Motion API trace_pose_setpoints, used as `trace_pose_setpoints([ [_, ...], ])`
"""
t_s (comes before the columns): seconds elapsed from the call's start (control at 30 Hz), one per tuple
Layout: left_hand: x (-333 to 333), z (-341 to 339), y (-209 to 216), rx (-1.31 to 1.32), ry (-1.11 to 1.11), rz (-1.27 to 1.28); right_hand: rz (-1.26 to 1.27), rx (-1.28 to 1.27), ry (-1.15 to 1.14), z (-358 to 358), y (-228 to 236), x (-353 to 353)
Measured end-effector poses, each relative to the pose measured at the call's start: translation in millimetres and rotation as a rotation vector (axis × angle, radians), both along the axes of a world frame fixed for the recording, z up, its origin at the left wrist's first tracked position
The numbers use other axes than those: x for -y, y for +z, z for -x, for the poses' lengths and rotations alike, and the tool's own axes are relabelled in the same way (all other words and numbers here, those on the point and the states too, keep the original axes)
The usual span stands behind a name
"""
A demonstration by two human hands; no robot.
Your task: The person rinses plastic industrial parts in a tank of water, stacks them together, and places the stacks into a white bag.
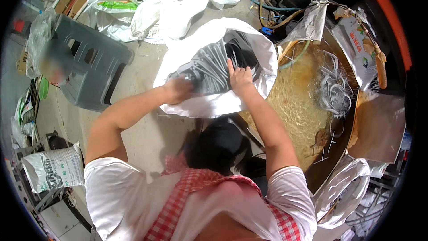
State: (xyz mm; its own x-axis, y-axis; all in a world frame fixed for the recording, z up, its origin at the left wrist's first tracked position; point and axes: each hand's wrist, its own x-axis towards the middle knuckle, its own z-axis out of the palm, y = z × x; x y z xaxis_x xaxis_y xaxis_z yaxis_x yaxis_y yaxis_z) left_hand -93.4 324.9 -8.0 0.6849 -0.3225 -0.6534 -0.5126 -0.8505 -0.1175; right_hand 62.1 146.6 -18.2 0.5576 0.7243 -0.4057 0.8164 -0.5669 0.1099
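A large white woven sack [196,108] stands wide open in front of me with its rim rolled outward. Inside it lie many thin, glossy dark grey strips [208,68], packed side by side. My left hand [179,90] is at the sack's near left part, over the ends of the strips; motion blurs its fingers. On the right, my right hand [241,78] rests on the strips near the sack's right side. Its index finger is stretched out, and the other fingers are bent and apart, with nothing visible in them.
A grey plastic stool [96,56] lies tipped over at the left. To the right, a vat of rippling yellowish water [292,96] holds pale curled strips [332,85]. White sacks [165,11] are heaped at the back; a filled bag [53,167] sits at the lower left.
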Motion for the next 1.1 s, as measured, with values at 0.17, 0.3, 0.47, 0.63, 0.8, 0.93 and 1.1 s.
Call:
trace_pose_setpoints([
  [0.17, -1, 4, 11, 0.368, -0.125, 0.23, -0.23, -0.142, -0.101, -9, 10, 34],
  [0.3, 3, 2, 12, 0.377, -0.055, 0.318, -1.241, -0.312, 0.016, 8, 7, 69],
  [0.47, 19, 2, 64, 0.43, 0.312, 0.524, -1.439, 0.039, -0.276, 53, 53, 201],
  [0.63, 101, -19, 104, 0.502, 0.364, 0.921, -0.969, 0.367, -1.282, 130, -13, 419],
  [0.8, 231, -38, 114, 0.315, 0.04, 1.059, -0.457, 0.926, -1.426, 229, 13, 597],
  [0.93, 311, -50, 100, 0.17, -0.167, 1.047, 0.312, 1.182, -1.576, 255, 51, 662],
  [1.1, 383, -64, 59, -0.084, -0.214, 1.243, -0.166, 0.792, -2.195, 320, 19, 747],
])
